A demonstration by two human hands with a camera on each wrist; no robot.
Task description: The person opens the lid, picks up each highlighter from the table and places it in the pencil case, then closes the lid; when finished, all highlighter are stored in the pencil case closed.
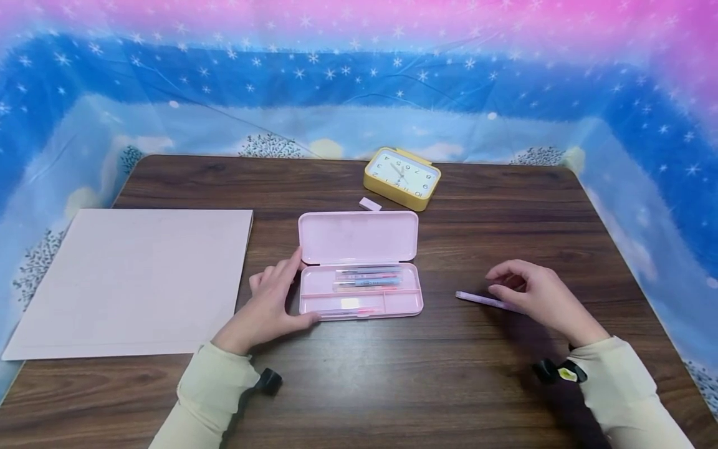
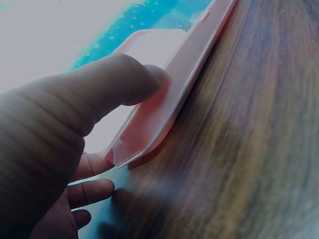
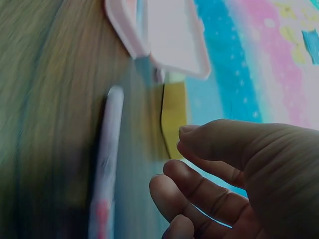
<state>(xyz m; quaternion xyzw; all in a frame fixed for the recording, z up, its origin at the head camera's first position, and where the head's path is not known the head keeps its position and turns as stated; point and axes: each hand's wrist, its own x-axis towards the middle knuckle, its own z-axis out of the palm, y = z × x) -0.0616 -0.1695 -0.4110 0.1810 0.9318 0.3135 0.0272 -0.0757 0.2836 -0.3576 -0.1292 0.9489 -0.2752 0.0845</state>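
Observation:
A pink pencil case (image 1: 402, 304) lies open on the table, its lid leaning back. Several pens (image 1: 367, 282) fill the upper compartment, and another pen (image 1: 348, 311) lies in the long front one. My left hand (image 1: 270, 307) grips the case's left end, thumb against the front wall (image 2: 158, 102) and fingers round by the hinge corner. To the right, a pale purple pen (image 1: 482, 300) lies on the table. Above it hovers my right hand (image 1: 530, 293), fingers loosely bent and holding nothing; the right wrist view shows the pen (image 3: 107, 154) apart from the fingertips.
A large white board or pad (image 1: 140, 280) lies at the left. Behind the pencil case are a small pale pink eraser-like block (image 1: 370, 204) and a yellow clock (image 1: 401, 179). The brown wooden table (image 1: 392, 386) backs onto a patterned blue and pink cloth (image 1: 348, 75).

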